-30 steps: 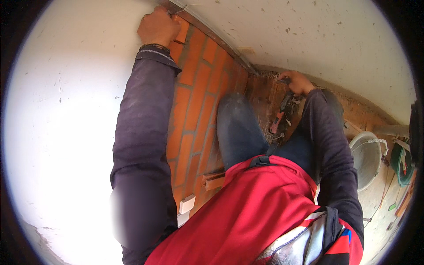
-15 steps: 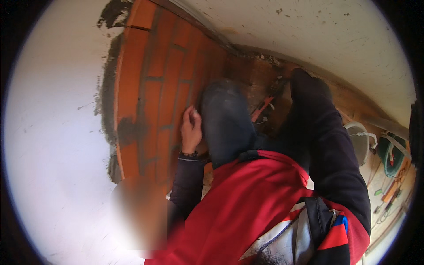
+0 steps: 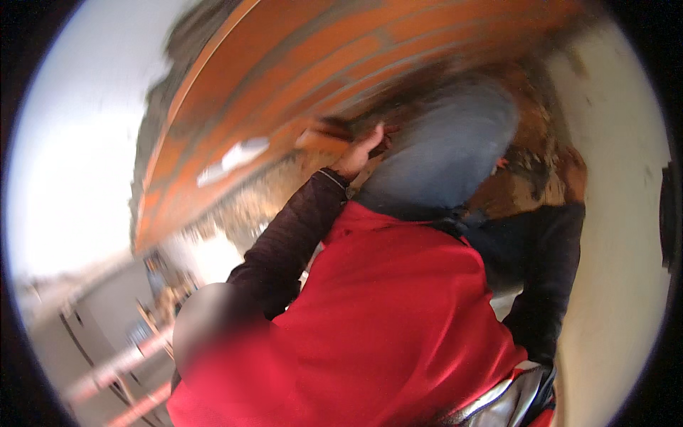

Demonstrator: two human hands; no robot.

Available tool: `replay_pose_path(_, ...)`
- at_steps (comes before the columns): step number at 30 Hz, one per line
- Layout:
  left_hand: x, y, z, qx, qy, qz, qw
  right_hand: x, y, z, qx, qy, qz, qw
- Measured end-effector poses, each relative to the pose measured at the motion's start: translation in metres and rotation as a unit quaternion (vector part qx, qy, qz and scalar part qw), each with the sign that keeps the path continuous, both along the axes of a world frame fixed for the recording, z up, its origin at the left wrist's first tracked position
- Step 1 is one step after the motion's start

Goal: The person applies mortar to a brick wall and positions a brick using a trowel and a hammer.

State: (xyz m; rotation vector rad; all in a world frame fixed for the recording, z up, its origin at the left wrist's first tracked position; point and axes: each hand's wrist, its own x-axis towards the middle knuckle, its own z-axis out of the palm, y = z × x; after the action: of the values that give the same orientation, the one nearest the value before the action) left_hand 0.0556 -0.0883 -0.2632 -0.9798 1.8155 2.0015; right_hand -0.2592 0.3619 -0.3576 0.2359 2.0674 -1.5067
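My left hand [image 3: 366,151] is raised beside my bent knee [image 3: 455,142], in front of the lower part of an orange brick wall [image 3: 299,78] with grey mortar joints. Its fingers look apart, though motion smears them, and I see nothing held in it. A dark, blurred shape [image 3: 333,128] shows just behind that hand; its kind is unclear. Down by the pale wall on the right, my right hand [image 3: 574,174] is at or close to the wall's surface. Blur hides the shape of its fingers.
Grey mortar [image 3: 153,117] edges the brickwork beside the white wall [image 3: 78,135]. Rough brown debris [image 3: 530,160] lies beyond my knee. At lower left, blurred reddish bars [image 3: 124,366] stand in front of grey panels [image 3: 117,299]. The pale wall [image 3: 615,235] closes in on my right.
My view has swung round, so the brick wall now slants across the top. My left hand has turned and its fingers have loosened. The right hand's skin now shows beside the pale wall.
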Motion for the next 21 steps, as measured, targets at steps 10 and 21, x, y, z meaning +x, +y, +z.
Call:
replay_pose_path(10, 0.282, 0.112, 0.004, -0.394, -0.272, 0.322, 0.817, 0.001, 0.041, 0.103, 0.088, 0.328, -0.019, 0.940)
replay_pose_path(21, 0.314, 0.129, 0.004, -0.458, -0.257, 0.448, 0.723, 0.003, 0.032, 0.132, 0.124, 0.324, -0.128, 0.929)
